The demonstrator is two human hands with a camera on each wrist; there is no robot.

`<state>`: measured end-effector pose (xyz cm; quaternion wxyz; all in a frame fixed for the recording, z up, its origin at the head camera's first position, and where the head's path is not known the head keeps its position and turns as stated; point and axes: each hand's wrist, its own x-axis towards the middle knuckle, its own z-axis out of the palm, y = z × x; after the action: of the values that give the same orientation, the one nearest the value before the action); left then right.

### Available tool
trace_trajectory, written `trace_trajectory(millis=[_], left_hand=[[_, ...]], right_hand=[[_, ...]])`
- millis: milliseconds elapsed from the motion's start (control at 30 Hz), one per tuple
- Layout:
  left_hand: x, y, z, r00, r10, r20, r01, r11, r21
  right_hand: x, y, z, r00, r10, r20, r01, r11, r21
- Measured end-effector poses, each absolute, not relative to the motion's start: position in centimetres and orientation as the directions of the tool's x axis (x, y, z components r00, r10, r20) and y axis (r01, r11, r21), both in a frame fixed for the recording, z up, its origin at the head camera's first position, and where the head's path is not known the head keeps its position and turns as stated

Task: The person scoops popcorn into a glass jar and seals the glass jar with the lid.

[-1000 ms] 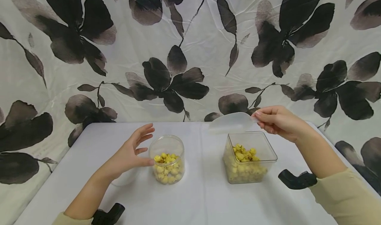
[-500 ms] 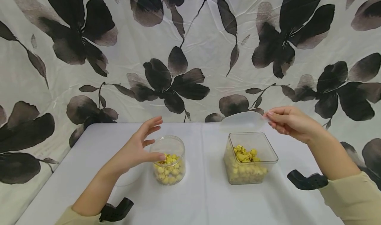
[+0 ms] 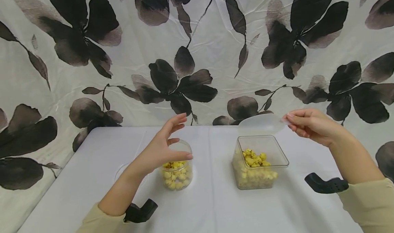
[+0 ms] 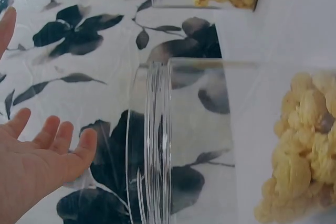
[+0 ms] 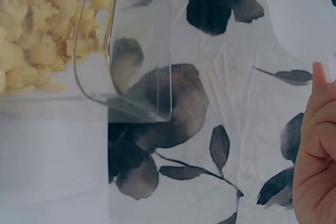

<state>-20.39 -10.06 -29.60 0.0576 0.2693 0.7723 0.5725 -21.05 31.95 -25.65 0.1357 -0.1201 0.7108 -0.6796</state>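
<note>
Your left hand (image 3: pixel 161 147) hovers over the round clear jar (image 3: pixel 178 169) of yellow popcorn (image 3: pixel 175 178), fingers straight and spread, thumb stretched out above the jar's front rim; from the head view you cannot tell whether the thumb touches the rim, and the left wrist view shows your palm and fingers apart from the jar wall, gripping nothing. The jar stands upright on the white table (image 3: pixel 92 178), left of centre, about half full. Your right hand (image 3: pixel 307 125) is raised above the far right corner of the square clear container (image 3: pixel 260 163), with thumb and fingertips pinched together on the edge of a translucent white scoop (image 3: pixel 261 124). The scoop is held roughly level in the air, above and just behind the container's open top, not touching it; whether it carries anything you cannot tell. The square container sits upright right of centre, well apart from the jar, with popcorn heaped inside. A round clear lid (image 3: pixel 127 168) lies flat on the table beside the jar, partly hidden by your left forearm. A floral black-and-white cloth (image 3: pixel 197 55) hangs behind the table.
</note>
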Motion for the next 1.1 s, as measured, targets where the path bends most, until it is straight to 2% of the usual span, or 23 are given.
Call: trace_trajectory(millis=[333,433,533,667,833,967,1100], left_hand=[[-19.6,-6.8,-30.7,-0.844,0.503,0.183,0.284,0.132,0.950],[-19.5,-5.5,-30.8,-0.837,0.514,0.188,0.284,0.114,0.952],[-19.4,-3.9,-30.9,-0.830,0.526,0.185,0.280,0.106,0.954],[-19.5,-1.7,-31.5,-0.826,0.544,0.151,0.248,0.109,0.963],[-19.7,1.1,-33.3,-0.829,0.535,0.161,0.249,0.097,0.964],[-19.9,3.1,-35.5,-0.841,0.515,0.169,0.256,0.103,0.961],[-20.0,4.5,-37.4,-0.857,0.496,0.138,0.231,0.130,0.964]], right_hand=[[-21.1,33.8,-26.0,-0.928,-0.373,-0.021,0.004,0.048,-0.999],[-21.0,34.2,-25.8,-0.937,-0.348,-0.025,-0.034,0.161,-0.986],[-20.8,34.2,-25.4,-0.958,-0.287,-0.018,-0.090,0.357,-0.930],[-20.4,33.5,-24.9,-0.975,-0.221,0.001,-0.138,0.602,-0.786],[-20.0,31.7,-24.8,-0.957,-0.283,0.066,-0.271,0.788,-0.553],[-19.7,29.7,-25.2,-0.894,-0.414,0.173,-0.448,0.848,-0.283],[-19.3,27.1,-26.2,-0.808,-0.551,0.210,-0.556,0.830,0.038]])
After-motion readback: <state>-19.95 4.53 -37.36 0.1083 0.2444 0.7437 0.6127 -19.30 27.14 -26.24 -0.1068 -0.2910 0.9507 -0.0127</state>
